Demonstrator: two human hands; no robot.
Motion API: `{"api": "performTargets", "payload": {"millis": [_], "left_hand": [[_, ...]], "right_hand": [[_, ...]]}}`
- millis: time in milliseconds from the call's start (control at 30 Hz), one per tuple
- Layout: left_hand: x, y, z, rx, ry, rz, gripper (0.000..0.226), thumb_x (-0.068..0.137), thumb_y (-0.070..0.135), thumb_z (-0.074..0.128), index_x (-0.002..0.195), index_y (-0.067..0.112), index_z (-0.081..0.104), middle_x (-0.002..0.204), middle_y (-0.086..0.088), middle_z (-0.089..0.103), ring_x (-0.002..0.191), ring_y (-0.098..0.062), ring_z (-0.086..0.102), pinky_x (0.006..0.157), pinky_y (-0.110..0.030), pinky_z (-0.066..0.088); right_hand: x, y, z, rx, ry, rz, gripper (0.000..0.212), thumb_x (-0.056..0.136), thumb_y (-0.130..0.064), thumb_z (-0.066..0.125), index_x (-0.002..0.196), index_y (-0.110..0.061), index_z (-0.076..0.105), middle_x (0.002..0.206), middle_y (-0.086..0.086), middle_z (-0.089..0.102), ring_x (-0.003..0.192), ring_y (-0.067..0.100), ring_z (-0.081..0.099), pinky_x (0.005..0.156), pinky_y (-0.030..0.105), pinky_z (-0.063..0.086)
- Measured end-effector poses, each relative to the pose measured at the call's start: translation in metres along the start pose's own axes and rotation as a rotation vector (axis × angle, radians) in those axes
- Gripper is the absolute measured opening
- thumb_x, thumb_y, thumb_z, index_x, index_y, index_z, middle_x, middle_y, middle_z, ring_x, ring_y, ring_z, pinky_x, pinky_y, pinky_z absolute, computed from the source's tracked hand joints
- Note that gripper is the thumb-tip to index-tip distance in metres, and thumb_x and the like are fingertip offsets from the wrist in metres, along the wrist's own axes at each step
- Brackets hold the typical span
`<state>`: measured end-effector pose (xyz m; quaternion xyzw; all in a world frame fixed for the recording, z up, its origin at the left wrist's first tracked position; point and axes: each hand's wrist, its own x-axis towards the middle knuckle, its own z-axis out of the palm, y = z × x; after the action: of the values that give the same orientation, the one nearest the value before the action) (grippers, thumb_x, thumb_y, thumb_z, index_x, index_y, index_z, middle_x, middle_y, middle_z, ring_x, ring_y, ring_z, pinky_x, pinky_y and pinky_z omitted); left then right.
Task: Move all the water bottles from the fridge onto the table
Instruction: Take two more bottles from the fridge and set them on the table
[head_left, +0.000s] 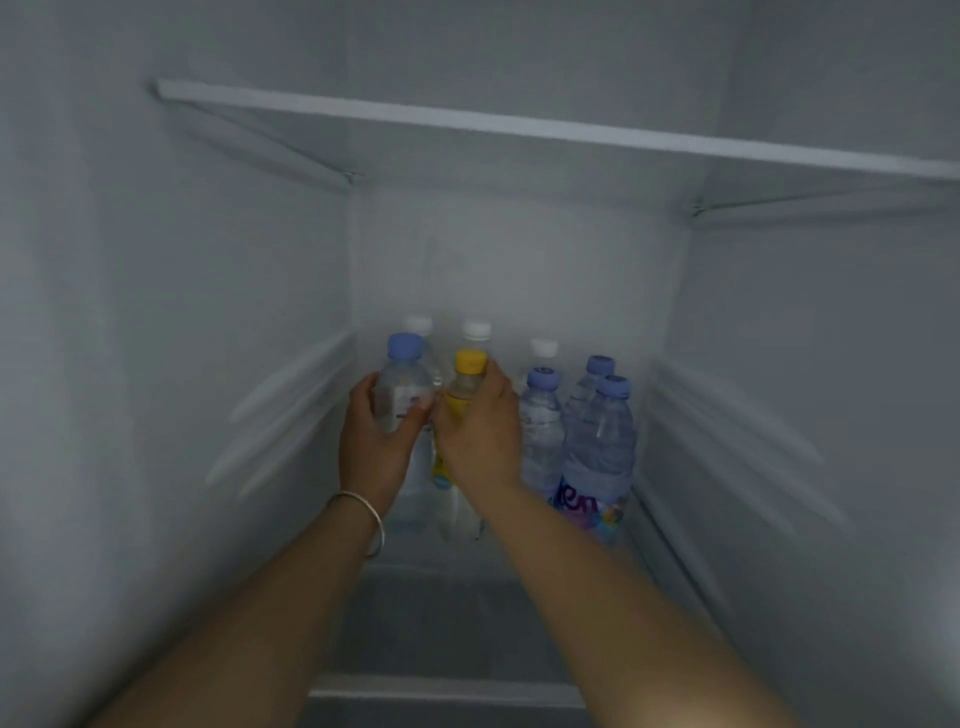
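Plainly, the only writing you can half read is on the front right bottle (597, 457): purple letters that look like "en" on a bright label low on its body; the rest is blurred. A small label with a dark red mark shows on the blue-capped bottle (401, 387) at the left, too smeared to read. The yellow-capped bottle (466, 387) wears a yellow band on its lower body, with no legible text.

Your left hand (376, 431) grips that blue-capped bottle, thumb across its front and fingers curled round its far side. A thin bangle (363, 519) sits on that wrist. Your right hand (480, 431) is wrapped round the yellow-capped bottle just below its cap, fingers curled on the shoulder. The two hands sit just beside each other.

All the bottles stand upright at the back of the fridge (156, 364), on the shelf (441, 613) under a white upper shelf (519, 127). Three more blue-capped ones cluster at the right, and three white caps (477, 330) peek from behind.
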<state>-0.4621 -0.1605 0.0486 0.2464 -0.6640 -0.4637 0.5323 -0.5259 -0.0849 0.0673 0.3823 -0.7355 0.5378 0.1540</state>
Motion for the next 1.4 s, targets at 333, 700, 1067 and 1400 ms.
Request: {"api": "performTargets", "payload": {"millis": [333, 700, 1067, 1400], "left_hand": [[-0.021, -0.007, -0.008, -0.157, 0.011, -0.035, 0.045, 0.058, 0.060, 0.063, 0.098, 0.040, 0.053, 0.094, 0.011, 0.063, 0.085, -0.007, 0.059, 0.084, -0.033, 0.048], [-0.060, 0.026, -0.019, -0.204, 0.077, 0.027, 0.055, 0.055, 0.061, 0.058, 0.099, 0.028, 0.054, 0.086, 0.004, 0.062, 0.083, -0.024, 0.060, 0.081, -0.043, 0.050], [-0.157, 0.098, -0.077, -0.362, -0.222, 0.058, 0.050, 0.071, 0.047, 0.071, 0.113, 0.022, 0.059, 0.083, 0.009, 0.071, 0.081, -0.010, 0.068, 0.085, -0.054, 0.054], [-0.343, 0.127, -0.146, -0.361, -0.602, -0.096, 0.033, 0.062, 0.060, 0.063, 0.085, 0.036, 0.064, 0.082, -0.001, 0.070, 0.083, -0.025, 0.069, 0.081, -0.053, 0.055]], "right_hand": [[-0.028, 0.016, -0.008, 0.183, -0.029, -0.051, 0.055, 0.071, -0.039, 0.068, 0.118, -0.019, 0.047, 0.112, 0.006, 0.056, 0.105, 0.017, 0.056, 0.087, 0.031, 0.048], [-0.065, 0.020, -0.031, 0.304, -0.172, 0.129, 0.056, 0.064, -0.004, 0.080, 0.101, -0.025, 0.043, 0.088, -0.018, 0.055, 0.075, -0.015, 0.057, 0.064, 0.001, 0.043], [-0.175, -0.063, -0.120, 0.339, 0.161, 0.132, 0.045, 0.060, -0.024, 0.085, 0.091, -0.029, 0.053, 0.077, -0.021, 0.063, 0.068, -0.016, 0.060, 0.063, 0.004, 0.044], [-0.394, -0.113, -0.212, 0.136, 0.386, 0.397, 0.038, 0.063, -0.026, 0.083, 0.083, -0.030, 0.051, 0.074, -0.012, 0.064, 0.066, -0.006, 0.061, 0.058, 0.009, 0.046]]}}
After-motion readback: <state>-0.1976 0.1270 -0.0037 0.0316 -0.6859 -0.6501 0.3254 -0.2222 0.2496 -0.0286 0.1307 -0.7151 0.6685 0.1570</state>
